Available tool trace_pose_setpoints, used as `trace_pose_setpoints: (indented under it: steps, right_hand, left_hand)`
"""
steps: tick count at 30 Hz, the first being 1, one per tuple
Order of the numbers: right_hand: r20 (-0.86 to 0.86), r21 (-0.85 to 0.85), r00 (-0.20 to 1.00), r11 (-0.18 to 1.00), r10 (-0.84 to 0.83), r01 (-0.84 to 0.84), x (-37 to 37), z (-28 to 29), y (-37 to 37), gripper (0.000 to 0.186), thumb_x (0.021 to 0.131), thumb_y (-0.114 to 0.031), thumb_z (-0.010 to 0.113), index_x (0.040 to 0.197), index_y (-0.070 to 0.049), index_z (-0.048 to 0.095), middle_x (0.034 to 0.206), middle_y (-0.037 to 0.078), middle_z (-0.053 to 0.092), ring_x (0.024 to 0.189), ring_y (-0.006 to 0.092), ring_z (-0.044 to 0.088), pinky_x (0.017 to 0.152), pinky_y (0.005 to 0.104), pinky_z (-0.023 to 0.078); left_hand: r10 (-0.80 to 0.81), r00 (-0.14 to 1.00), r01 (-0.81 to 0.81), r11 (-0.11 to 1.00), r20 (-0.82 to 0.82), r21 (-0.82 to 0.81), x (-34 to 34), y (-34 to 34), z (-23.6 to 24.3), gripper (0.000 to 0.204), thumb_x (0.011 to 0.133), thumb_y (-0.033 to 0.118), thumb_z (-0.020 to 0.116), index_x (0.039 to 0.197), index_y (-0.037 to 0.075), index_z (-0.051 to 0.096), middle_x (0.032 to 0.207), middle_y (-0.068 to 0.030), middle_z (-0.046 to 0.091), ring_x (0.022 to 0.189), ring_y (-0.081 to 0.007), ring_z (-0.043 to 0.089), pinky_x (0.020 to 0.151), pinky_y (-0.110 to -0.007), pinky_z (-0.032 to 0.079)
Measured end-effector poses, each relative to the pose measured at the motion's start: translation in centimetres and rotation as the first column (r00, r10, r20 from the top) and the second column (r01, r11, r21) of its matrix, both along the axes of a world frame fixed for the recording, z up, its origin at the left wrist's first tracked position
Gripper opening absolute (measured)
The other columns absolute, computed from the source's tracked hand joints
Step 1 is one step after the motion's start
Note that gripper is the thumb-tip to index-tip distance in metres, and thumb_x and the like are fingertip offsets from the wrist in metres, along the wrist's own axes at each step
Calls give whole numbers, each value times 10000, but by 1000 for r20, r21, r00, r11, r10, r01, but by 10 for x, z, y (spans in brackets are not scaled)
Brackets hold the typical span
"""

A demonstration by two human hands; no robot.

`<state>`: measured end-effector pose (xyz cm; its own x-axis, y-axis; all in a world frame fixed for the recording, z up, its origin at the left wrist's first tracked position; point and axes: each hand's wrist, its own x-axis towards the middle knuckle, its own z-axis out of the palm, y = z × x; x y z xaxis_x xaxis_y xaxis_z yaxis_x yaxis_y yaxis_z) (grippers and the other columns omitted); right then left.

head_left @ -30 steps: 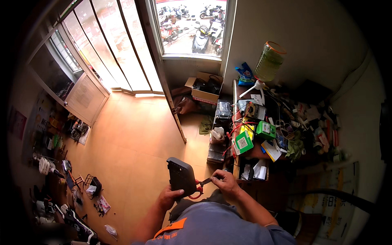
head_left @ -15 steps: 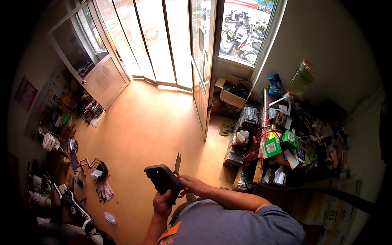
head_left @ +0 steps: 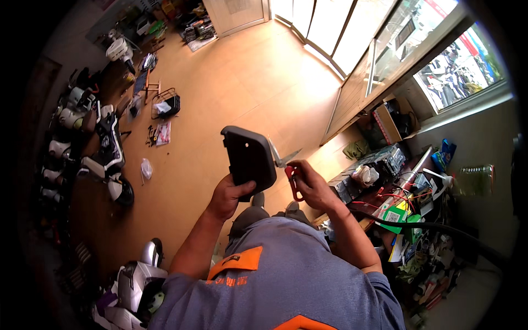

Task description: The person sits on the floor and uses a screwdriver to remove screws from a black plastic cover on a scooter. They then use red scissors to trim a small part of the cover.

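In front of my body, my left hand (head_left: 225, 197) grips the lower edge of a black plastic cover (head_left: 250, 159), a shallow rounded rectangle with a small hole near its top. The thumb lies across its inner face. Beside the cover's right edge, my right hand (head_left: 312, 184) is closed round the red handles of a pair of scissors (head_left: 291, 184). The blades are spread, with one close along the cover's edge; whether it touches the cover I cannot tell.
A cluttered bench (head_left: 401, 190) with wires, tools and a green card stands at the right. Scooters (head_left: 113, 146) line the left side. A black wire basket (head_left: 166, 104) and a white plastic bag (head_left: 146, 169) lie on the tiled floor (head_left: 214, 93). A glazed door (head_left: 379, 66) stands at upper right.
The view has turned, so the room appears rotated and the bench sits lower. The cover now stands more upright. The scissors' blades, close together before, have spread apart.
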<state>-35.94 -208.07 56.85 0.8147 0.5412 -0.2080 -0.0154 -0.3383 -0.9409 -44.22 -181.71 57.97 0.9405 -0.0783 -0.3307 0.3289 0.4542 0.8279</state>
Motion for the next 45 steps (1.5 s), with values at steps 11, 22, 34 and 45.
trace_pose_setpoints:
  steps: [11,22,34,45]
  right_hand:
    - [-99,116,949,944,-299,309,24,-45,-1,525,887,-91,677,1332,-42,402,890,82,571,613,180,564,590,343,477]
    - [-369,279,917,959,150,-44,21,19,-4,328,1104,-323,501,1128,-9,594,838,51,619,783,156,620,749,320,523]
    - [-180,37,856,873,485,-487,1,91,60,390,1116,-349,470,963,-25,622,724,107,631,657,240,607,652,387,501]
    - [-103,-150,886,873,452,-463,-10,87,101,464,1122,-387,454,1016,-3,689,686,119,613,655,278,641,622,407,517]
  left_hand:
    - [247,965,-255,963,-84,-91,-12,-56,22,370,1105,236,542,1405,19,549,1281,-91,686,1149,-204,683,963,-412,600]
    - [444,875,-476,861,192,178,-24,-24,36,353,1100,179,507,1402,2,545,1291,-131,679,1182,-254,685,947,-397,609]
    - [221,919,-388,656,327,648,-31,28,35,304,1102,171,540,1318,-31,606,1187,-65,685,1052,-118,638,927,-273,522]
    - [397,843,-534,707,364,465,-35,31,34,207,1032,76,651,1210,-29,665,1034,-39,726,891,-105,639,810,-257,512]
